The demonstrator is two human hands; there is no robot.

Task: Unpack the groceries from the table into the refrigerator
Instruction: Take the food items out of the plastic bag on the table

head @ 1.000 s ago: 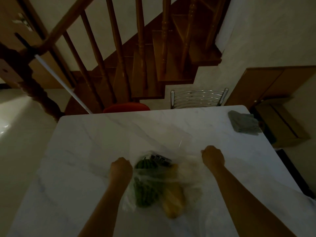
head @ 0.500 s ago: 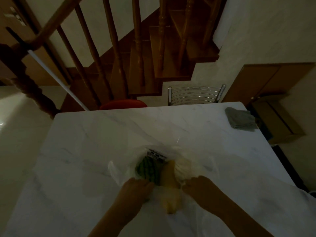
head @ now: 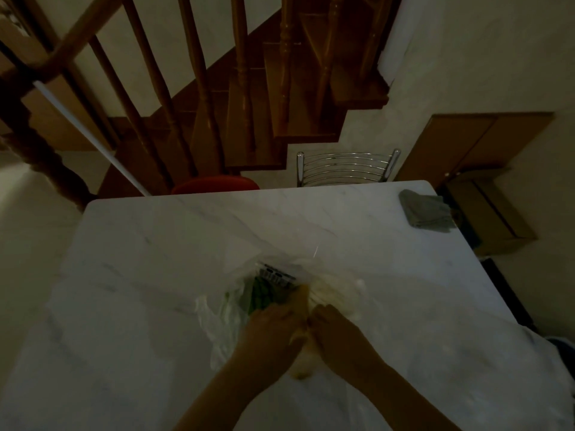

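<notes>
Lying on the near middle of the white marble table (head: 186,237), a clear plastic bag (head: 224,318) holds the groceries, and both hands are down on it side by side. The left hand (head: 273,325) sits on the bag's left part, knuckles up and fingers bent down into the plastic; the right hand (head: 334,329) is just beside it, almost touching, with its fingers also turned downward. Dim light and blur hide the fingertips, so I cannot tell whether either hand actually pinches the plastic or only presses on it.

Just beyond the left hand's knuckles, on the far side, green vegetables (head: 259,293) show through the bag, with a dark printed label (head: 275,275) at their far end. A pale, whitish bundle (head: 333,290) lies right of the greens, just beyond the right hand. Between the two hands and running back toward the person, a yellowish item (head: 303,362) peeks out, its near end below the wrists. Loose plastic spreads left of the left hand.

At the table's far right corner lies a folded grey cloth (head: 426,213), well apart from the bag. Behind the far edge stand a chrome-backed chair (head: 345,168) and a red seat (head: 214,185), with a wooden staircase (head: 242,98) beyond them.
</notes>
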